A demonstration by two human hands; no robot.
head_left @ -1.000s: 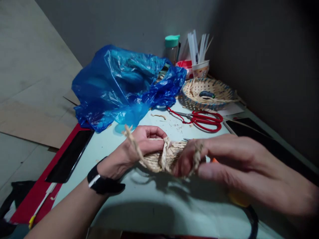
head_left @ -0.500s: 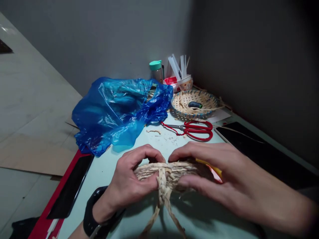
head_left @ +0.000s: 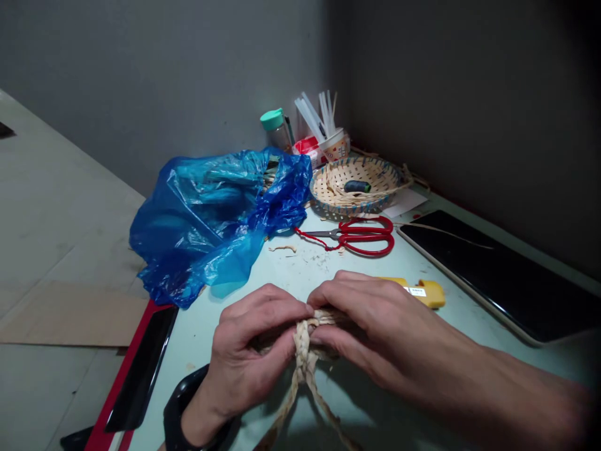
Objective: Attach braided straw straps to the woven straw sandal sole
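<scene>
Between both hands is a piece of braided straw work (head_left: 304, 341), pale and beige, with two loose cords hanging from its braid toward me. My left hand (head_left: 256, 344) is closed on its left side, thumb in front and fingers over the top. On the right side, my right hand (head_left: 361, 326) pinches it close to the braid, the fingertips of both hands nearly meeting. Most of the piece is hidden under my fingers. A yellow tool with a white label (head_left: 427, 292) lies on the table just beyond my right hand, partly covered by it.
Red-handled scissors (head_left: 366, 237) lie ahead, near a woven basket (head_left: 323, 203) holding a dark spool (head_left: 357, 186). A blue plastic bag (head_left: 201, 219) fills the back left. A black tablet (head_left: 493, 269) is at right, a dark phone-like slab (head_left: 141, 369) at left. Behind stand a green-lidded bottle (head_left: 277, 128) and a cup of straws (head_left: 335, 145).
My right hand has shifted left and closed in toward the braid, uncovering the yellow tool. My left fingers have come down over the straw piece. The view has turned slightly right.
</scene>
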